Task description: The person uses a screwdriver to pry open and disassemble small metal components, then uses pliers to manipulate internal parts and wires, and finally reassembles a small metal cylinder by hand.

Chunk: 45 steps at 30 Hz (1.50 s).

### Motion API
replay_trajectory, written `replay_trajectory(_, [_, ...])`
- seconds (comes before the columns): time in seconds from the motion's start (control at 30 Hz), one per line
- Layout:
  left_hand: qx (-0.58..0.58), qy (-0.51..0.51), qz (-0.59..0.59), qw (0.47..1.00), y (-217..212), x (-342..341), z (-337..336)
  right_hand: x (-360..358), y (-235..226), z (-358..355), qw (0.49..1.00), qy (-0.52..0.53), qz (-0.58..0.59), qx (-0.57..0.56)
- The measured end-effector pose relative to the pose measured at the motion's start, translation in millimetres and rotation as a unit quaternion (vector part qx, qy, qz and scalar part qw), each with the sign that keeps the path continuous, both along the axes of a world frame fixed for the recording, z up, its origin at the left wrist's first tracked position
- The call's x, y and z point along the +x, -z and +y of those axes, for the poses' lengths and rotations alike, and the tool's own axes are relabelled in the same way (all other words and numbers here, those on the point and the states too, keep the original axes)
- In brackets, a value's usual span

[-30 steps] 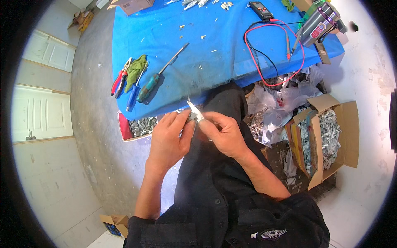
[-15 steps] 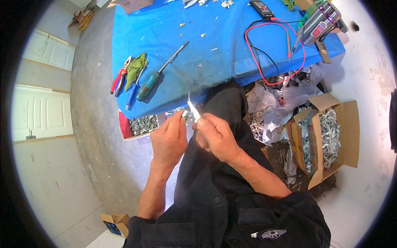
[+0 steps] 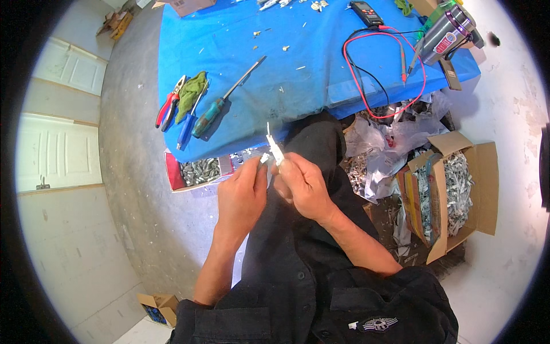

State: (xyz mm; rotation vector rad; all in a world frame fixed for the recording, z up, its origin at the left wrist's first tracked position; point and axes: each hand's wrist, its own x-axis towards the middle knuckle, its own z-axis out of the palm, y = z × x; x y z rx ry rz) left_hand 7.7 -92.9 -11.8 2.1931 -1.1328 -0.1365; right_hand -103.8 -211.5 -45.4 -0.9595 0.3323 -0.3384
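Between thumb and fingers, my right hand (image 3: 303, 186) pinches a slim white plastic part (image 3: 275, 150) with a thin metal pin standing up from its far end. Close beside it, my left hand (image 3: 243, 195) is closed on a small white piece (image 3: 264, 158), mostly covered by the fingertips. The two white pieces are nearly touching; whether they are joined I cannot tell. Both hands are held over my lap, just in front of the near edge of the blue-covered table (image 3: 246, 109).
On the table lie a teal-handled screwdriver (image 3: 212, 117), a blue-handled screwdriver (image 3: 186, 131), red-handled pliers (image 3: 169, 106), a green cloth (image 3: 191, 96), a multimeter (image 3: 366, 12) and a steel flask (image 3: 447, 39). Below are a box of metal parts (image 3: 200, 172) and a carton of white scraps (image 3: 457, 192).
Both hands have shifted slightly to the right, my left hand the most. The small white piece now sits closer to the longer white part. Each hand keeps its hold.
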Motion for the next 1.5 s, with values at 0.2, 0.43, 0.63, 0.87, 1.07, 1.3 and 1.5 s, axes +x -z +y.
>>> replay_trajectory(0.2, [-0.01, -0.108, 0.05, 0.993, 16.4, 11.6, 23.2, 4.2, -8.8, -6.2, 0.999, 0.018, 0.003, -0.032])
replay_trajectory(0.43, [0.038, -0.135, 0.156, 0.978, 21.4, 22.1, 50.1, 2.1, 9.9, -12.7, 0.982, -0.031, 0.05, 0.18])
replay_trajectory(0.63, [-0.028, -0.147, 0.239, 0.96, 18.8, 12.5, 40.7, 1.0, 13.6, -8.8, 0.98, -0.018, 0.049, 0.192])
replay_trajectory(0.87, [-0.05, -0.133, 0.354, 0.925, 27.6, 10.6, 43.6, 2.2, 19.6, -8.2, 0.981, 0.004, 0.053, 0.188])
replay_trajectory(1.07, [-0.138, -0.121, 0.507, 0.842, 40.6, 14.2, 52.3, 0.3, 23.8, -10.4, 0.97, 0.019, 0.057, 0.235])
replay_trajectory(1.3, [-0.186, -0.149, 0.532, 0.813, 46.5, 28.5, 66.8, -1.3, 31.8, -9.3, 0.959, 0.048, 0.056, 0.272])
replay_trajectory(1.5, [-0.265, -0.188, 0.491, 0.808, 38.3, 66.6, 84.2, 5.3, 54.7, -4.6, 0.962, 0.07, 0.084, 0.248])
